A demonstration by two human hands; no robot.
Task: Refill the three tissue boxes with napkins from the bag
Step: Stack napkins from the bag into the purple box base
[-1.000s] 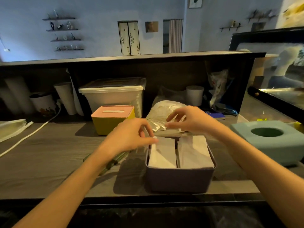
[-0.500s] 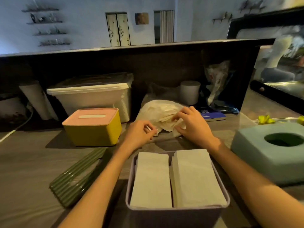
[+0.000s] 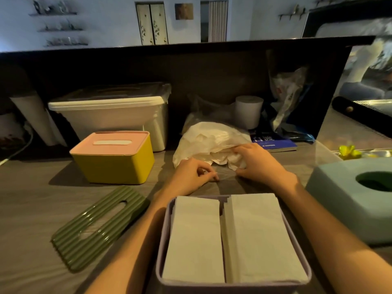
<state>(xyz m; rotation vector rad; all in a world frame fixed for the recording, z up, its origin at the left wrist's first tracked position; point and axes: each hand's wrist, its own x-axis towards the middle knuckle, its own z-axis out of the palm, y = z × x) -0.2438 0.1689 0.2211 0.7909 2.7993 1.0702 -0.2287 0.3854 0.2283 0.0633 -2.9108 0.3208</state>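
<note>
Both hands are held at the clear napkin bag [image 3: 212, 143] near the counter's [image 3: 42, 198] back edge: the right hand [image 3: 257, 163] is closed on its crumpled opening, the left hand [image 3: 192, 177] pinches the plastic. The lilac box [image 3: 167, 230] at the front edge is filled with two napkin stacks [image 3: 233, 238]. A green ribbed lid [image 3: 95, 228] is laid flat to its left.

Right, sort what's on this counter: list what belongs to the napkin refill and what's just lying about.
Belongs to the job:
bag of napkins, both hands at its mouth
left hand
right hand
open box holding two napkin stacks
green lid, off and flat
yellow box, lid on
blue box

Just lying about:
white tub
paper roll
blue book
</note>
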